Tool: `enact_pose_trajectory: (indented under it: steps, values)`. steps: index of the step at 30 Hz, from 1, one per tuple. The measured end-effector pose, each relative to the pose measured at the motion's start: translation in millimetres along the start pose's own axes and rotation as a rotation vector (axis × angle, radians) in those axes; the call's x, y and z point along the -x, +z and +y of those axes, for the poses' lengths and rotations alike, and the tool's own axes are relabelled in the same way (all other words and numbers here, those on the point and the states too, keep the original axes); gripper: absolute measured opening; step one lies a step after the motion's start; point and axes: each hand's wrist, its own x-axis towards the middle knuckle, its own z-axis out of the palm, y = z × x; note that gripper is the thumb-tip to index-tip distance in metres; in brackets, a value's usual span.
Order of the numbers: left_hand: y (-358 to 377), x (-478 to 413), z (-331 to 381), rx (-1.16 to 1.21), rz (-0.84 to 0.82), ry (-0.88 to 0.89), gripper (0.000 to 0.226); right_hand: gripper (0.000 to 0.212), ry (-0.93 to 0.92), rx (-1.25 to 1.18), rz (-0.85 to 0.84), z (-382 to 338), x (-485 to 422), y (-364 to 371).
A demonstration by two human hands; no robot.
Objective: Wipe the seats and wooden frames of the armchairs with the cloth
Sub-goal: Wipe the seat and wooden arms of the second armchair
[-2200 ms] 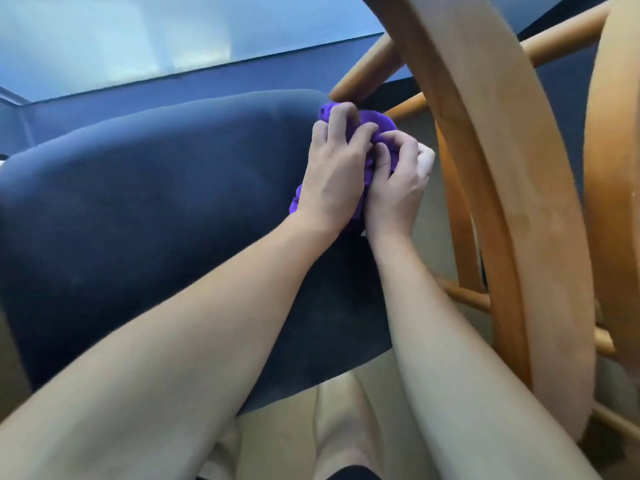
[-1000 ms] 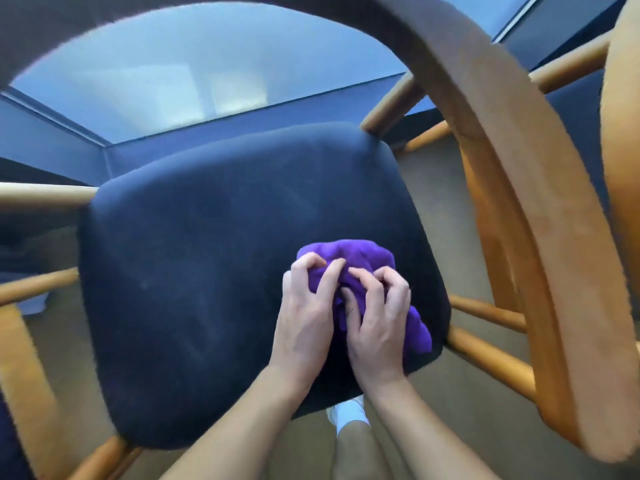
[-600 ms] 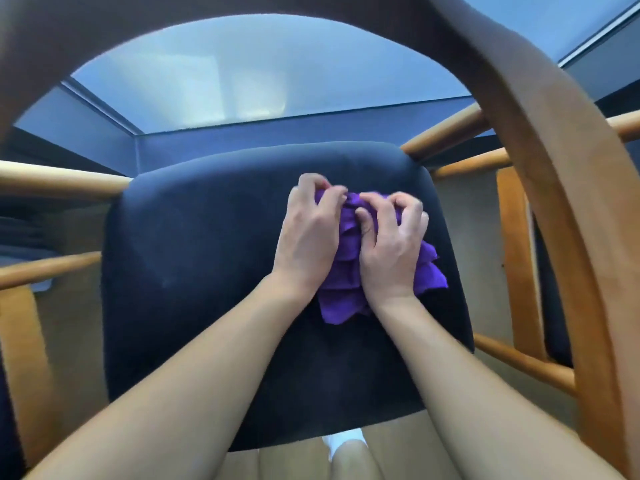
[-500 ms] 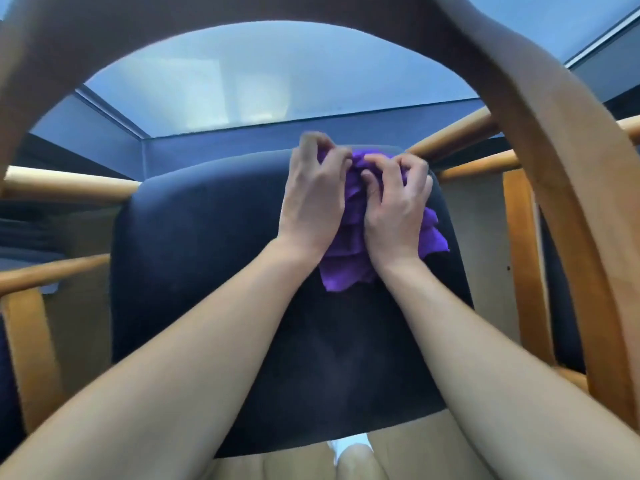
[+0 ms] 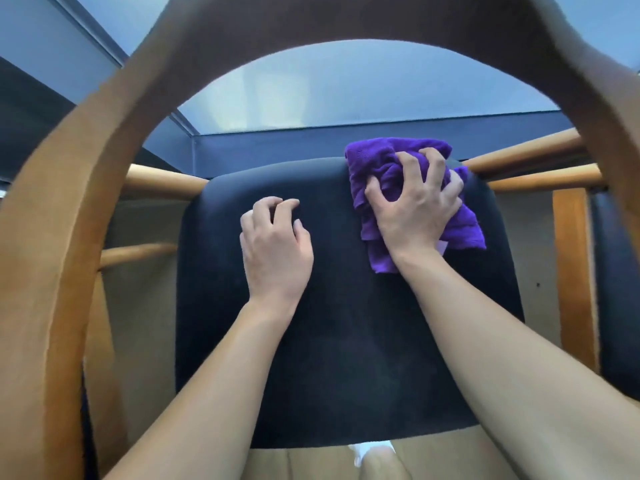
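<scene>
- While the purple cloth [image 5: 391, 168] is bunched beneath the right hand [image 5: 414, 209], it is pressed onto the dark cushion [image 5: 346, 341] at the corner ahead of that wrist, with its top fold lapping over the cushion's far edge.
- The right hand's fingers are dug into the folds, so the cloth is gripped. Its longer side runs from the wrist toward the far edge.
- The left hand [image 5: 275, 244] is noted to the left of the cloth and apart from it. Its fingers are loosely curled on the cushion and nothing is held.
- The right hand is judged the working hand. The broader stretch of cushion lies leftward, under and beyond the left hand.
- A round wooden rail [image 5: 519, 157] is found just past the right fingertips; contact with the cloth cannot be confirmed.
- A curved wooden frame [image 5: 52, 237] is seen arching over both hands, blurred.
</scene>
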Motion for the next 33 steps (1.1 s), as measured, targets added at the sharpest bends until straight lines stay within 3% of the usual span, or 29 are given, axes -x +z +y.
enact_pose_trajectory:
  steps: [4,9,14,16,19,21,26,29,33]
  values:
    - [-23.4,3.6,-44.7,-0.090,0.014,-0.105,0.029,0.049,-0.015,-0.039,0.003,-45.5,14.8,17.2]
    - [-40.8,14.8,-79.8,-0.037,0.045,-0.172,0.033,0.046,-0.251,-0.097,-0.080,-124.3,65.7,43.6]
    - [-40.6,22.7,-75.6,-0.026,0.036,-0.184,0.036,0.042,-0.509,-0.151,-0.147,-102.4,51.2,33.7]
    - [-38.3,27.1,-70.6,-0.059,0.012,-0.192,0.040,0.044,-0.422,-0.124,-0.132,-73.3,28.6,20.8]
    - [-32.9,42.6,-65.8,-0.096,-0.042,-0.190,0.045,0.048,-0.104,-0.058,-0.051,-23.5,-2.5,4.5]
    - [-29.5,55.9,-64.6,-0.083,-0.060,-0.183,0.047,0.052,0.002,-0.045,-0.057,-12.5,-7.4,-0.9]
    - [-32.4,96.3,-71.6,-0.086,-0.099,-0.176,0.048,0.068,-0.046,0.039,-0.117,-55.0,18.0,10.9]
    - [-38.5,121.2,-79.0,-0.103,-0.100,-0.192,0.047,0.054,-0.116,0.085,-0.105,-64.6,34.8,15.2]
    - [-41.6,155.5,-78.1,-0.101,-0.090,-0.251,0.047,0.052,-0.310,-0.035,-0.165,-44.5,75.9,8.4]
